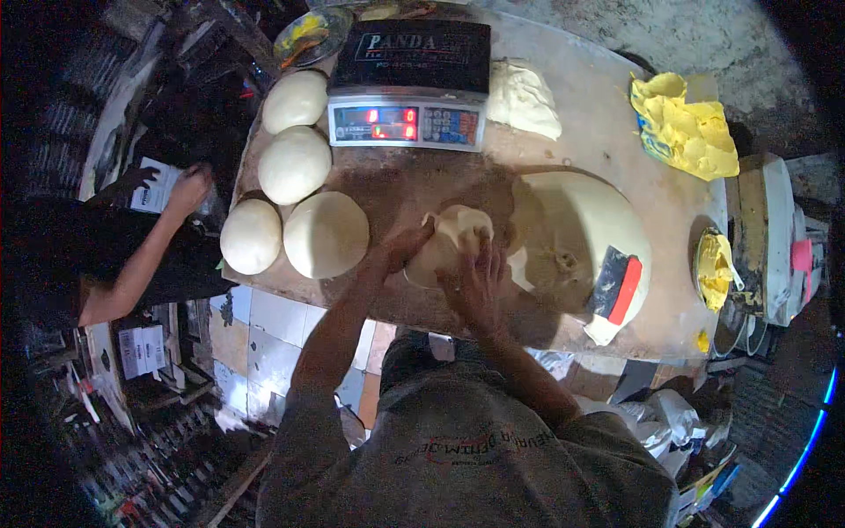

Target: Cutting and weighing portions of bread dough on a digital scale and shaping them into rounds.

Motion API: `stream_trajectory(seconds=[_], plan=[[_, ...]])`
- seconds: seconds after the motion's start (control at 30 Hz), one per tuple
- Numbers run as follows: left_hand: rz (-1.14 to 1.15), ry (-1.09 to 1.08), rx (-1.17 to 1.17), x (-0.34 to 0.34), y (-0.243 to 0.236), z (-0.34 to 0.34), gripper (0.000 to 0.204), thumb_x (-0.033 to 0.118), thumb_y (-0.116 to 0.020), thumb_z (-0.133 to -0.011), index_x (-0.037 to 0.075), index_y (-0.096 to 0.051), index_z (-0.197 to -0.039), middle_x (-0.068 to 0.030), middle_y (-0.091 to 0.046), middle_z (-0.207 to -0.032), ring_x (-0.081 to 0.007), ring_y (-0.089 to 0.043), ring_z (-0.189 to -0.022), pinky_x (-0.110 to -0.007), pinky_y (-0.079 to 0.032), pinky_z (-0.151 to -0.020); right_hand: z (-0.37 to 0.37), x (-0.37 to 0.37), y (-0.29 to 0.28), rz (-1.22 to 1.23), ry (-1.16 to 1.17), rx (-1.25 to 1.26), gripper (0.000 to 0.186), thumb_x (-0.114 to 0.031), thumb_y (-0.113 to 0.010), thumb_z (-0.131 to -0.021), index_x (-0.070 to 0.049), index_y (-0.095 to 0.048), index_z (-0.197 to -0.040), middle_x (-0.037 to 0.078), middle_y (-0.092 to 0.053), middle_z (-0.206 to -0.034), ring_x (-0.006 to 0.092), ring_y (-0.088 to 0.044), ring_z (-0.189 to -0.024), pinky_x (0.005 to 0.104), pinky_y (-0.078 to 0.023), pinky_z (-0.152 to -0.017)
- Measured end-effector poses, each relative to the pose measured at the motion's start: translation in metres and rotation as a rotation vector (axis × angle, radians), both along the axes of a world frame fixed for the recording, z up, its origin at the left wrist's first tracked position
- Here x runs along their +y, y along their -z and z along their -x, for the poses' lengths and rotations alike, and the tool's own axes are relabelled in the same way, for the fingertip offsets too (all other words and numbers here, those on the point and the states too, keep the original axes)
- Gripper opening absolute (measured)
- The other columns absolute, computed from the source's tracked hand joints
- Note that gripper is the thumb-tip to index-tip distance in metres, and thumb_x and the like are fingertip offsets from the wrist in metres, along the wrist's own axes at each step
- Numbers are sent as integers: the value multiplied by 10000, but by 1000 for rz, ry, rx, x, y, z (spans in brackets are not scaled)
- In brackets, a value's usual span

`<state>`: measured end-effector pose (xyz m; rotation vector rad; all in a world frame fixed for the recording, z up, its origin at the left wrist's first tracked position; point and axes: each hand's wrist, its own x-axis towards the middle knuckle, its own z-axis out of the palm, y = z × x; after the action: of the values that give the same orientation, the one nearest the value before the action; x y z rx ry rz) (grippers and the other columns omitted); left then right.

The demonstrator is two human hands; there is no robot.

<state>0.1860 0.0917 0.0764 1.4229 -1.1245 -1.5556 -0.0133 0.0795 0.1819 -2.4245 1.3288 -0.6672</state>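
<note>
A small piece of dough point(458, 222) lies on the table in front of me, its top folded and uneven. My left hand point(407, 246) curls round its left side, thumb at the upper edge. Over its right side my right hand point(478, 277) is cupped, with bent fingers pressing into the dough. Parts of the piece are hidden under both hands. Just to the right spreads a large mass of dough point(572, 211), partly in shadow. A scraper with a red handle point(626, 290) rests on that mass's near right edge.
Several smooth dough balls point(326, 235) line the table's left side. A digital scale point(405, 123) with a black top stands at the back, dough point(524, 97) beside it. Yellow fat point(687, 132) and a yellow-filled bowl point(715, 268) sit right. Another person's arm point(145, 255) is at left.
</note>
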Motion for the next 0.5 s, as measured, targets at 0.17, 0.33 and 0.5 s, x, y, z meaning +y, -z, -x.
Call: stream_trajectory(seconds=[0.17, 0.33, 0.5], plan=[[-304, -83, -196, -9, -79, -26, 489, 448, -473, -848, 45, -529, -1121, -148, -577, -942, -253, -541, -919, -307, -413, -834, -47, -68, 10, -196, -94, 270, 490, -379, -462, -835, -110, -408, -1241, 185, -342, -1272, 355, -378, -1127, 566, -217, -939], [441, -279, -354, -83, -133, 41, 388, 389, -504, -834, 48, -561, -1011, -195, -572, -943, -336, -544, -917, -369, -416, -805, -46, -132, 64, 136, 9, 27, 431, -317, -463, -842, -27, -452, -1161, 193, -450, -1134, 335, -414, -1087, 474, -301, -925], [412, -209, -665, -138, -32, 20, 316, 304, -467, -862, 36, -560, -1003, -199, -576, -941, -337, -555, -884, -394, -426, -778, -33, -21, 58, -368, 525, -335, 446, -256, -356, -894, 13, -329, -1248, 234, -355, -1239, 329, -356, -1164, 411, -239, -1000]])
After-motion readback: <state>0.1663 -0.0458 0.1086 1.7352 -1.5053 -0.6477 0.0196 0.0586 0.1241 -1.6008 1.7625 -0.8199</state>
